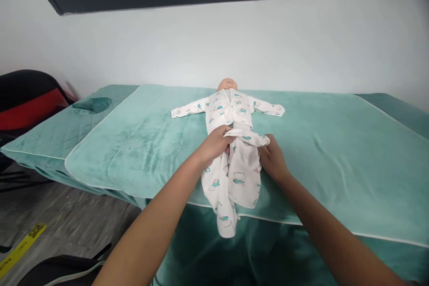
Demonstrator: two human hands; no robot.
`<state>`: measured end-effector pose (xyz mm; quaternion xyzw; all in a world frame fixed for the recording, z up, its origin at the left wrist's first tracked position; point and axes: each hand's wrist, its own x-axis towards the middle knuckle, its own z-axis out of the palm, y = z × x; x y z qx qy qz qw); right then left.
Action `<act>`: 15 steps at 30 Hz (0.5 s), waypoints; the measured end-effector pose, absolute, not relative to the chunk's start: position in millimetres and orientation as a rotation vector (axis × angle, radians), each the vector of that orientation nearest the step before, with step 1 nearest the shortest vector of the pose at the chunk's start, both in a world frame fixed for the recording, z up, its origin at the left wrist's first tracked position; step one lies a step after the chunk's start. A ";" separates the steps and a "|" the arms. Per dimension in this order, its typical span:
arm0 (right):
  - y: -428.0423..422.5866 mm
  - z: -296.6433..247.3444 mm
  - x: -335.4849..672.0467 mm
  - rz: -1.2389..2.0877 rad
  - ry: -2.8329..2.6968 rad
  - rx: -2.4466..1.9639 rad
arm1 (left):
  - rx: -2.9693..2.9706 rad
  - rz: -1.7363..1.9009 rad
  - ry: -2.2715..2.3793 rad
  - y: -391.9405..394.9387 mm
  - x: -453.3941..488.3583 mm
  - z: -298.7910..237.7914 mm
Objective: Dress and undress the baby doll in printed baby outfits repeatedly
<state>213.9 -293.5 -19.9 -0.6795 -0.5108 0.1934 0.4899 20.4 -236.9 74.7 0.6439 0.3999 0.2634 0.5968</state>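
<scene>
At frame centre, pants were grasped at the waist by the fingers of left hand and right hand, below a doll on a bed.

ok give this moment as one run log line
left hand: holds patterned pants by top edge | right hand: holds same edge, opposite side | doll: lies on green bed | jacket: on doll, sleeves spread

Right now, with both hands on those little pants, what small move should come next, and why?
I would probably ease the pants slightly up toward the jacket: the left hand and right hand grip opposite sides of their upper edge, just below the jacket on the doll. I can't tell whether the doll's legs are inside.
</scene>
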 end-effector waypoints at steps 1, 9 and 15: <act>-286.1 -19.0 213.4 0.482 -1.235 -1.635 | 1.524 0.637 0.958 -228.7 26.3 74.1; -262.2 -8.4 215.8 0.715 -1.089 -1.344 | 1.702 0.626 0.948 -205.7 54.8 75.7; -266.6 -19.9 227.6 0.773 -1.004 -1.374 | 1.447 0.504 0.810 -241.2 40.5 70.8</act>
